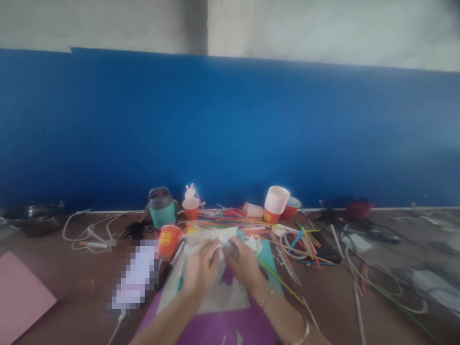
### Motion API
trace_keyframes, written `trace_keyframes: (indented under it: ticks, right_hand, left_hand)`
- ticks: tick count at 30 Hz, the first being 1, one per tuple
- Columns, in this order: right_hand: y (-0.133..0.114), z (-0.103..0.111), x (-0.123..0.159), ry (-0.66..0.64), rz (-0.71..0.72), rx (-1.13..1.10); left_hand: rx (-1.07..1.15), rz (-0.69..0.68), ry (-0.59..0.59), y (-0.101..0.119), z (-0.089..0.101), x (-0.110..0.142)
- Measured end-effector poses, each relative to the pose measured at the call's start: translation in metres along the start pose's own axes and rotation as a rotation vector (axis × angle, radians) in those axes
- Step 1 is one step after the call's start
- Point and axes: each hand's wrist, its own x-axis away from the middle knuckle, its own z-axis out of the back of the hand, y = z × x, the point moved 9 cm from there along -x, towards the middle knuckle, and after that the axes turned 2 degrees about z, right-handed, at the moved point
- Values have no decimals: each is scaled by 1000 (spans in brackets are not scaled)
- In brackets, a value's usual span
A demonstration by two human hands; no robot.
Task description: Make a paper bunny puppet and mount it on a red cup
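Note:
My left hand [201,267] and my right hand [245,264] meet above the middle of the worktop, fingers bent and closed. Between their fingertips is a small white piece [223,239] that looks like paper; blur and the fingers hide most of it. Beneath both hands lies a whitish sheet [215,303] on a purple sheet [201,328]. A small purple scrap [227,275] shows between the wrists. Beside my right hand are white paper scraps [254,244] and a teal sheet [269,261].
Left stand an orange paper cup [169,242], a teal flask [162,211] and a cup with a bunny figure [190,209]. Behind are stacked paper cups [276,203]. Coloured sticks [309,242] and white cables [359,287] spread rightward. A pink sheet [23,299] lies far left.

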Motion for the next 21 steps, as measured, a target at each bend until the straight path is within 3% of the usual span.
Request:
trace_keyframes:
  ticks: [8, 15, 21]
  right_hand:
    - [1, 0, 1, 1, -28, -68]
    - [10, -2, 0, 36, -123, -358]
    - [4, -5, 3, -44, -74, -250]
  left_hand:
    - [146, 36, -31, -1, -3, -3]
    - [498, 500, 105, -42, 3, -1]
    - [560, 506, 136, -43, 3, -4]
